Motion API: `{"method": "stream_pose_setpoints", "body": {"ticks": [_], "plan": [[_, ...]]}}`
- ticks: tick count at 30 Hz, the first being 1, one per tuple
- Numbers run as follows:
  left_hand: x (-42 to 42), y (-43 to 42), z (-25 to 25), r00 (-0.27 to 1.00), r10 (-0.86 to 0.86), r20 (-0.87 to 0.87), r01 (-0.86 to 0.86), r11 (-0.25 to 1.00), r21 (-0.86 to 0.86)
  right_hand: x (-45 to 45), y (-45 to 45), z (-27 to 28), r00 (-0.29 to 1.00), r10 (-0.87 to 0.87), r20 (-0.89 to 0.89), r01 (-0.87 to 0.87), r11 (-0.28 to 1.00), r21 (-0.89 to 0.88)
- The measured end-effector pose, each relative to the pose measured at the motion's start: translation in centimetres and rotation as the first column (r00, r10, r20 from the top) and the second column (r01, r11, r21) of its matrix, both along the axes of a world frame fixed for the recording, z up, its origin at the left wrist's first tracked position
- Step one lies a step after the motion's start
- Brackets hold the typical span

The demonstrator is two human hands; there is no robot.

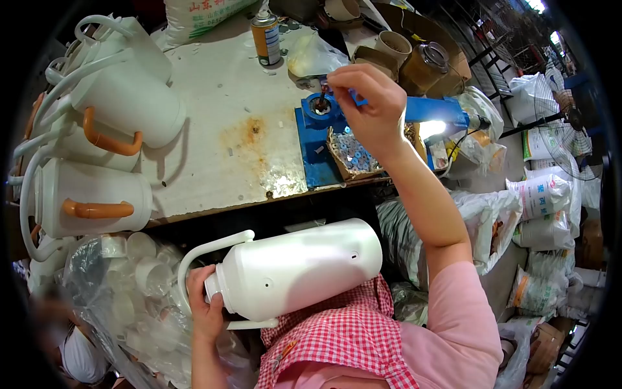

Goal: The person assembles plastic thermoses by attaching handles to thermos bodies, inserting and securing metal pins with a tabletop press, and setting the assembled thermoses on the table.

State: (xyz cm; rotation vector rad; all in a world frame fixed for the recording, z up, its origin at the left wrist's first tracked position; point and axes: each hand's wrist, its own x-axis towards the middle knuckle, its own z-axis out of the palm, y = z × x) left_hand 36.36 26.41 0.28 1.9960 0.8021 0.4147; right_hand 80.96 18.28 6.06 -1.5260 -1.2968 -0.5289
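A white plastic flask body with a wide neck, a curved top handle and two small side holes lies across my lap. My left hand is closed around its neck, under the handle. Above the bench, my right hand is raised with thumb and forefinger pinched together; what they hold, if anything, is too small to make out. Just left of the fingertips, a dark reddish piece stands over a blue round holder. Below my right hand sits a cardboard box with many small pale and blue pieces.
Several finished-looking white flasks with orange grips crowd the left of the bench. A spray can, a plastic bag and a jar stand behind. A bag of clear cups is at lower left.
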Motion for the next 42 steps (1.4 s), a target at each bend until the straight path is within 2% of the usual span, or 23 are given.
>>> {"method": "stream_pose_setpoints", "body": {"ticks": [1, 3, 11, 13, 14, 15, 16, 17, 18, 19, 21, 22, 23, 25, 27, 29, 31, 33, 36, 37, 39, 41, 42], "plan": [[0.0, 0.0, -0.1, 1.0, -0.008, 0.0, 0.008, 1.0, 0.019, 0.2, 0.1, 0.0, 1.0, 0.005, 0.004, -0.005, 1.0, 0.0], [0.0, -0.1, -0.3, 1.0, 0.015, 0.021, -0.015, 1.0, -0.005, 0.5, -0.1, -0.1, 0.952, -0.049, 0.301, 0.058, 0.998, -0.02], [-0.4, 0.4, 0.0, 0.984, 0.16, 0.076, -0.147, 0.976, -0.158, 0.6, -0.5, 0.0, 0.871, -0.078, 0.484, 0.11, 0.993, -0.037], [-1.5, 1.2, 0.6, 0.951, 0.305, 0.047, -0.294, 0.943, -0.158, 0.1, -0.9, 0.3, 0.947, -0.085, 0.311, 0.064, 0.995, 0.076], [-2.3, 1.5, 0.9, 0.943, 0.331, 0.041, -0.322, 0.935, -0.15, -0.6, -2.1, 0.2, 0.947, -0.087, 0.31, 0.066, 0.995, 0.079], [-3.4, 2.2, 1.0, 0.943, 0.331, 0.04, -0.322, 0.935, -0.147, -1.9, -4.2, 0.0, 0.998, -0.043, -0.041, 0.039, 0.995, -0.091], [-4.7, 3.1, 1.1, 0.92, 0.386, 0.064, -0.379, 0.919, -0.107, -3.2, -6.0, -0.1, 0.921, -0.048, -0.387, -0.048, 0.971, -0.234], [-5.2, 3.4, 1.1, 0.892, 0.443, 0.093, -0.438, 0.896, -0.069, -4.4, -7.2, -0.2, 0.835, -0.173, -0.523, -0.113, 0.875, -0.47], [-4.8, 3.5, 1.9, 0.847, 0.521, 0.109, -0.517, 0.854, -0.066, -4.9, -7.7, -1.4, 0.759, -0.016, -0.651, -0.358, 0.824, -0.438], [-4.6, 3.9, 1.9, 0.846, 0.524, 0.102, -0.52, 0.852, -0.063, -6.8, -7.7, -2.1, 0.42, 0.048, -0.906, -0.58, 0.782, -0.227], [-4.2, 5.4, 1.9, 0.803, 0.595, -0.027, -0.57, 0.781, 0.257, -9.0, -6.6, -2.5, 0.338, 0.197, -0.92, -0.749, 0.648, -0.137], [-2.2, 5.4, 3.2, 0.769, 0.639, 0.014, -0.638, 0.766, 0.086, -9.2, -5.4, -1.6, 0.276, 0.224, -0.935, -0.737, 0.674, -0.056], [-0.5, 5.9, 3.9, 0.772, 0.635, 0.02, -0.634, 0.768, 0.094, -9.2, -4.2, -0.6, 0.212, 0.254, -0.944, -0.718, 0.695, 0.026], [2.4, 7.1, 4.9, 0.772, 0.594, 0.229, -0.538, 0.801, -0.264, -8.5, -2.5, 0.7, 0.062, 0.299, -0.952, -0.629, 0.753, 0.196], [5.2, 8.8, 5.4, 0.853, 0.432, 0.292, -0.434, 0.899, -0.063, -7.3, -1.8, 0.9, 0.107, 0.38, -0.919, -0.548, 0.793, 0.264], [8.2, 12.1, 5.7, 0.813, 0.475, 0.337, -0.433, 0.88, -0.197, -5.9, -2.3, 0.7, 0.259, 0.398, -0.88, -0.413, 0.869, 0.271], [13.6, 11.2, 8.3, 0.86, 0.418, 0.293, -0.379, 0.908, -0.18, -4.2, -3.6, -0.4, 0.162, 0.395, -0.904, -0.346, 0.881, 0.323], [16.4, 13.0, 6.6, 0.887, 0.287, 0.362, -0.337, 0.938, 0.081, -3.3, -4.9, -1.6, 0.311, 0.326, -0.893, -0.217, 0.939, 0.267], [21.2, 11.7, 6.6, 0.931, 0.157, 0.329, -0.208, 0.97, 0.126, -1.0, -7.6, -2.7, 0.328, 0.307, -0.894, -0.098, 0.952, 0.291], [22.6, 10.9, 6.0, 0.913, 0.18, 0.367, -0.188, 0.982, -0.013, -0.4, -8.5, -2.7, 0.347, 0.302, -0.888, -0.055, 0.952, 0.302], [24.6, 10.2, 4.5, 0.907, 0.075, 0.415, -0.126, 0.987, 0.095, 2.2, -10.7, -6.3, 0.493, 0.249, -0.833, 0.059, 0.946, 0.318], [26.0, 9.1, 2.8, 0.903, 0.031, 0.428, -0.091, 0.988, 0.121, 3.5, -12.8, -7.2, 0.468, 0.29, -0.835, 0.047, 0.935, 0.351], [26.5, 7.5, 3.4, 0.901, 0.032, 0.433, -0.043, 0.999, 0.017, 3.9, -13.6, -7.4, 0.483, 0.283, -0.829, 0.064, 0.932, 0.356]]}}
